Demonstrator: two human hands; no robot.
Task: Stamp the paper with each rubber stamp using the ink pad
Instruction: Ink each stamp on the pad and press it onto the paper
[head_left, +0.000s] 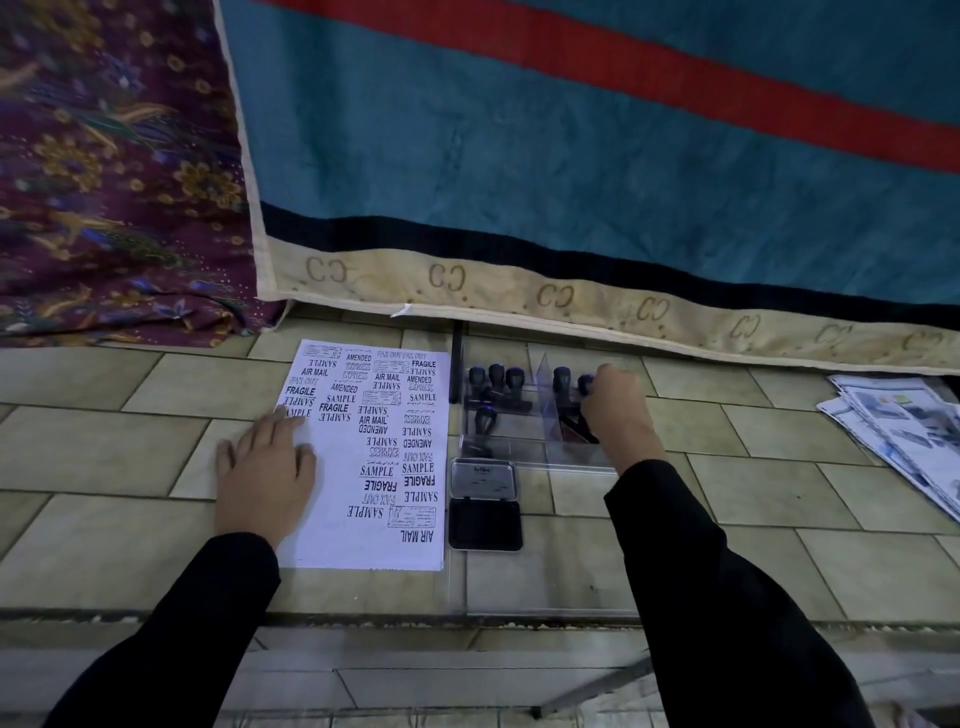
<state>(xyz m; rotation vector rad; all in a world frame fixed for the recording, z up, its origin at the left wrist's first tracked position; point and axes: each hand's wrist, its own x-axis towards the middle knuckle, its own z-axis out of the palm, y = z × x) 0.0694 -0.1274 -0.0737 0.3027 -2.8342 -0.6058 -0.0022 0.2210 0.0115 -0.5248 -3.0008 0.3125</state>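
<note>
A white sheet of paper lies on the tiled surface, covered with many black stamp prints. My left hand rests flat on its left edge, fingers apart. To the right of the paper sits an open black ink pad with its lid tipped up. Behind the pad a clear plastic box holds several black rubber stamps with rounded handles. My right hand reaches into the box's right compartment, fingers closed around the handle of one stamp.
A teal, red and beige cloth hangs behind the work area, with a purple floral fabric to its left. A stack of printed leaflets lies at the far right. The surface's front edge runs just below the paper.
</note>
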